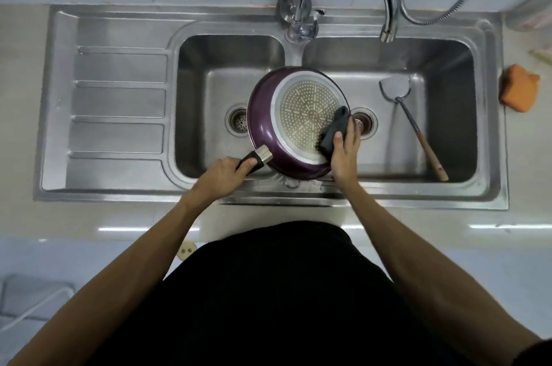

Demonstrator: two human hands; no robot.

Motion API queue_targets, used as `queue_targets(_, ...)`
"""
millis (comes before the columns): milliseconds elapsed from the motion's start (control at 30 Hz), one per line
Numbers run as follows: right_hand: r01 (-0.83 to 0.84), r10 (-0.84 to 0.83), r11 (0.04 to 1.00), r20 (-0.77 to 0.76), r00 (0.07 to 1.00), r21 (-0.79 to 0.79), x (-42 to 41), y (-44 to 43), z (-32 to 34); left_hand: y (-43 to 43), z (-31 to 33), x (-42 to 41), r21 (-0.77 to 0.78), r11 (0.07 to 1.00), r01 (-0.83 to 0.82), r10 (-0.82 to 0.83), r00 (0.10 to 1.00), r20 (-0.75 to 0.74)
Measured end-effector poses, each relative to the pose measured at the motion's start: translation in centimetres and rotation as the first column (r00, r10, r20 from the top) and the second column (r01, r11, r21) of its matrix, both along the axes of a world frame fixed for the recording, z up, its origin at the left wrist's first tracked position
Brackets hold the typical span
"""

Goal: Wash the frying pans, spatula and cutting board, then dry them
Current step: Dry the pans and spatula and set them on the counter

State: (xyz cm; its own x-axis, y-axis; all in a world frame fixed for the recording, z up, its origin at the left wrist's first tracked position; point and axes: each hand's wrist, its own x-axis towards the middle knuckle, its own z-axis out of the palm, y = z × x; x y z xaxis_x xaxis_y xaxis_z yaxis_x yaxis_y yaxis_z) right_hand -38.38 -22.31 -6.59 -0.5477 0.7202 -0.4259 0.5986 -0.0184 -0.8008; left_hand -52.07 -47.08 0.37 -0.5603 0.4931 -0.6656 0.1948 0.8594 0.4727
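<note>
Pan (pixel 263 114) sits upside down over the sink (pixel 119 22), straddling the divider between the two basins, its purple wall and pale dotted base turned up toward the camera. Its handle (pixel 249 163) runs out toward the near left, and the left hand (pixel 222 176) is wrapped closed around that handle, propping the pan at a tilt with the far rim higher than the near one. The right hand (pixel 345 153) is curled closed on a dark scrubber (pixel 334 129), pressed against the right edge of the base; whether this is a cloth, a sponge or a bristled pad is hard to tell, though something bristle-like seems to show at its left side.

The relation that matters is this: the unscrubbed span of the base lies to the left and far side of the right hand, so the next stroke most likely sweeps leftward across the dotted disc, against the steadying pull of the left hand along the handle's line. The right hand is the nearer one to every part of the base; the left is tied up at the handle.

Spatula (pixel 415 126) lies in the right basin, well to the right of the pan, blade toward the far side and wooden grip toward the near right corner, untouched. The tap (pixel 385 7) ends above the right basin, with no water visibly running. An orange sponge (pixel 519 87) rests on the bench at the far right. No cutting board or second pan is in view.
</note>
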Motion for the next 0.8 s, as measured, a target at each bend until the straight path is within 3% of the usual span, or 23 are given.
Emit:
queue_targets(167,0.07,-0.069,0.998,0.047,0.996,-0.005,0.8,-6.4,1.4,-0.1,0.3,0.3,0.014,0.999,-0.039,0.038,0.998,0.058)
queue_targets(333,-0.096,0.072,0.984,0.162,0.984,0.147,0.3,-10.4,2.1,-0.2,0.6,0.7,0.006,0.998,-0.063,0.063,0.995,0.079)
queue_targets(533,-0.361,0.304,0.807,0.196,0.932,0.467,2.1,-13.1,3.3,-0.3,1.5,0.5,0.03,0.993,-0.118,0.113,0.985,0.128)
queue_targets(733,-0.246,0.159,0.766,0.197,0.968,0.593,-1.5,-12.1,8.1,0.3,3.9,2.5,0.102,0.98,-0.172,0.164,0.983,0.083)
queue_targets(800,-0.267,0.132,0.659,0.241,0.962,0.703,-2.5,-11.8,9.1,0.6,5.2,2.9,0.142,0.964,-0.223,0.2,0.967,0.159)
